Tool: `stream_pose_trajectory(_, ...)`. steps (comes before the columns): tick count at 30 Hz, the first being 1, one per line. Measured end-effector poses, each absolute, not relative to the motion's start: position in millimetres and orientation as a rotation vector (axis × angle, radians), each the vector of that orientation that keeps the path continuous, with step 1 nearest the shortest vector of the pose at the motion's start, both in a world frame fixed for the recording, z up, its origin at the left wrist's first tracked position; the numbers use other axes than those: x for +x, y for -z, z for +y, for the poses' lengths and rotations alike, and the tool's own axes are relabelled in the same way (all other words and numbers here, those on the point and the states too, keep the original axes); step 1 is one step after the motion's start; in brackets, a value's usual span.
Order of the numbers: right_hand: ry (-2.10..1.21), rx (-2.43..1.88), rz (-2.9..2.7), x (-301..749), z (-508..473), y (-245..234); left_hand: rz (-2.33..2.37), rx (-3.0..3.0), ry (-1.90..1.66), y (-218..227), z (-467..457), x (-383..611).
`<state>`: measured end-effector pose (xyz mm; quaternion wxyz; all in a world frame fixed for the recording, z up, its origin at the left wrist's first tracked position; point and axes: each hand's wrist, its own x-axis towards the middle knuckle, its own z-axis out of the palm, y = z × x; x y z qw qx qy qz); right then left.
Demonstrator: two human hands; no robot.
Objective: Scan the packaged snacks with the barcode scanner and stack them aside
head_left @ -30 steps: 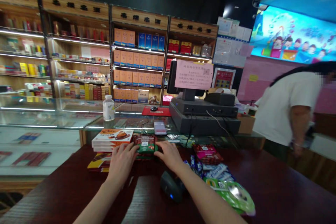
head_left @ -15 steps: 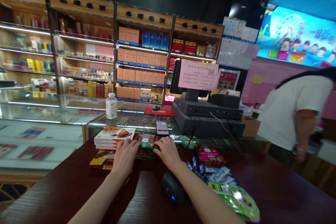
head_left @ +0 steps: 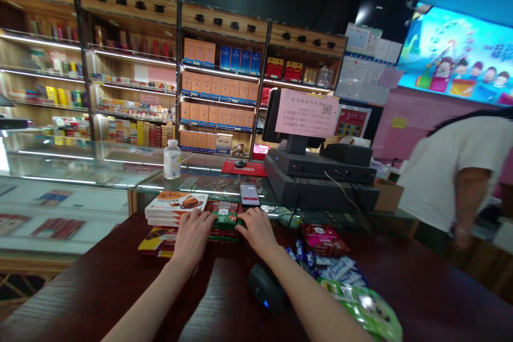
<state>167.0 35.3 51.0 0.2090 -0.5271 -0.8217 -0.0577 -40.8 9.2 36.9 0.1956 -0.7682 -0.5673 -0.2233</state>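
A short stack of green and brown packs [head_left: 226, 216] lies on the dark table between my two hands. My left hand [head_left: 191, 239] has its curled fingers on the stack's left side. From the right, my right hand [head_left: 258, 231] presses fingers and thumb against the opposite side. Close by my left hand sit several white boxes [head_left: 172, 202] with a cup picture, piled over yellow and brown packs [head_left: 157, 240]. Just behind the stack, a phone [head_left: 250, 195] rests with its screen lit. Under my right forearm is a black handheld scanner [head_left: 264, 287] with a blue light.
At right lie red and pink packs [head_left: 324, 239], blue wrapped bars [head_left: 340, 271] and a shiny green pouch [head_left: 371, 310]. A monitor with cash drawer [head_left: 320, 176] stands behind them. A white bottle [head_left: 172, 159] tops the glass counter [head_left: 152, 184]. Another person [head_left: 449, 171] leans at right.
The whole view has shifted slightly. Both hands stay at the sides of the green and brown stack, and nothing on the table has visibly moved.
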Motion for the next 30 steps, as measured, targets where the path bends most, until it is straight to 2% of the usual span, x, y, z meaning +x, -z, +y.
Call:
stream_pose_trajectory(16,0.134,-1.459,-2.228,197.0,16.9,-55.5,-1.569,-2.136,0.688,-44.6,-1.1,-41.0)
stream_pose_trajectory(30,0.147,-1.672,-2.108,288.1,-18.5,-49.4,-1.319,-2.347,0.668,-72.3,3.3,52.8)
